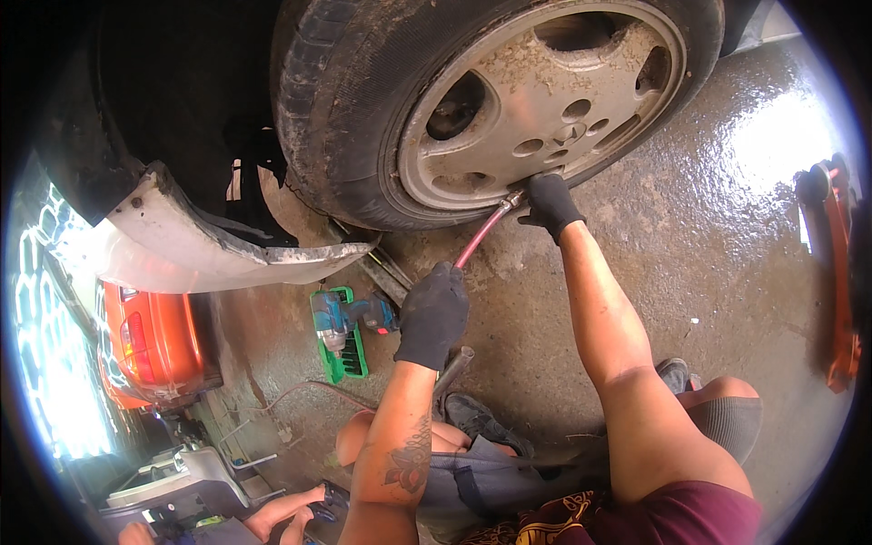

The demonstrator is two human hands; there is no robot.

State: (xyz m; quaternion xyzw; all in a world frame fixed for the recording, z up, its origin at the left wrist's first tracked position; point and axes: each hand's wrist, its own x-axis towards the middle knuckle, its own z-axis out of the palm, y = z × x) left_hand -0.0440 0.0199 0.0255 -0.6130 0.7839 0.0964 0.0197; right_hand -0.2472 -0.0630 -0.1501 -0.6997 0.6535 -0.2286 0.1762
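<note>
In front of me is a car wheel with a dirty silver rim (504,118) and a black tyre (341,118). A thin red air hose (478,238) runs up to the lower edge of the rim and ends in a metal fitting (511,200). My left hand (434,313), in a black glove, is closed around the hose. My right hand (551,203), gloved too, is at the metal fitting, its fingers curled against the rim's lower edge. Those fingertips are partly hidden, as is the point where the fitting meets the wheel.
A teal and black impact wrench (338,318) lies on a green socket case (345,361). A metal bar (454,368) is beside my left wrist. An orange-red long tool (840,272) lies far right. White bodywork (209,250) juts out left; beyond are an orange car (159,341) and another person's legs (286,513).
</note>
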